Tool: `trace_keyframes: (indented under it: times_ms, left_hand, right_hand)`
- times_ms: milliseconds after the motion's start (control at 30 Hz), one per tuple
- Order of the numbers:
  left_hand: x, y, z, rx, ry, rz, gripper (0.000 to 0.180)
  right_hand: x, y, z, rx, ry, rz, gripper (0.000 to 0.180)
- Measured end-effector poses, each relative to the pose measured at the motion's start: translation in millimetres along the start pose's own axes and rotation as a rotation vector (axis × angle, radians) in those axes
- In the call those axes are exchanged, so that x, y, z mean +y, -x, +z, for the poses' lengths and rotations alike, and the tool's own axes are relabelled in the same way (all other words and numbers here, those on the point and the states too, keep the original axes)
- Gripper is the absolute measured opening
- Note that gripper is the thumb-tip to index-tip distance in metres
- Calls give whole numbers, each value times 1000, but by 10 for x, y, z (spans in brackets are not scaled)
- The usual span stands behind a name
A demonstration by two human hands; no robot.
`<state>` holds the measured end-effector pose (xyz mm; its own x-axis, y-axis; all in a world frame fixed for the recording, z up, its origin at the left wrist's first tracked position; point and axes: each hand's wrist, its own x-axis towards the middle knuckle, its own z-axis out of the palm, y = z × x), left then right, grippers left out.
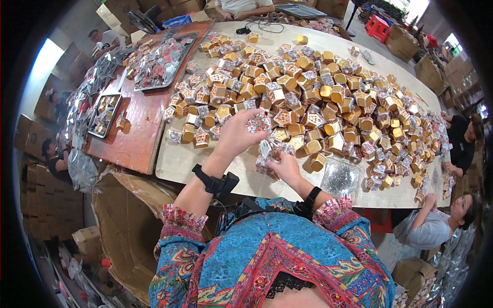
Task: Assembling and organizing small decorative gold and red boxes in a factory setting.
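My left hand is closed on a small house-shaped ornament with a speckled red, green and white face. Just below and to its right, my right hand pinches at a whitish strand or clear wrap; exactly what its fingertips grip is too small to tell. More speckled pieces lie around those fingers, one of them a pinkish ornament. Beyond both hands spreads a large heap of little house-shaped ornaments, with gold, brown and glittery sides.
The heap covers much of the pale table. To the left, a reddish-brown table bears metal trays of pieces. A glitter-strewn clear sheet lies right of my hands. A large open carton stands lower left. Other people sit around the tables.
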<state>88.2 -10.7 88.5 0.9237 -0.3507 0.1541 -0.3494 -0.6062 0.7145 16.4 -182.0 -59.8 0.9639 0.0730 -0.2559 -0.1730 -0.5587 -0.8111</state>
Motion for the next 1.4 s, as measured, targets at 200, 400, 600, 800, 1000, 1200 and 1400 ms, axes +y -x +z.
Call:
trace_keyframes:
  times_ms: [200, 400, 600, 800, 1000, 1200, 1400]
  left_hand:
    - [-1, -12, 12, 37, -8, -4, 55]
    - [46, 48, 21, 58, 38, -62, 59]
    - [141, -45, 8, 26, -16, -111, 62]
    - [60, -80, 2, 83, -27, -51, 58]
    - [-236, -158, -225, 33, -29, -157, 61]
    - [-410, -108, -336, 4, 31, -225, 61]
    - [-506, -87, -368, 13, 32, -258, 61]
  right_hand:
    - [-10, -79, 67, 162, 144, -34, 40]
    - [-363, 112, 15, 39, 235, -162, 30]
    - [-680, 27, -54, 280, 1274, -1208, 25]
    - [-613, -383, 75, 10, 1566, -813, 25]
    - [-726, -314, -321, 78, 718, -979, 9]
    - [-823, -200, -525, -34, 285, -797, 13]
    - [-908, -164, -523, -68, -41, -677, 8]
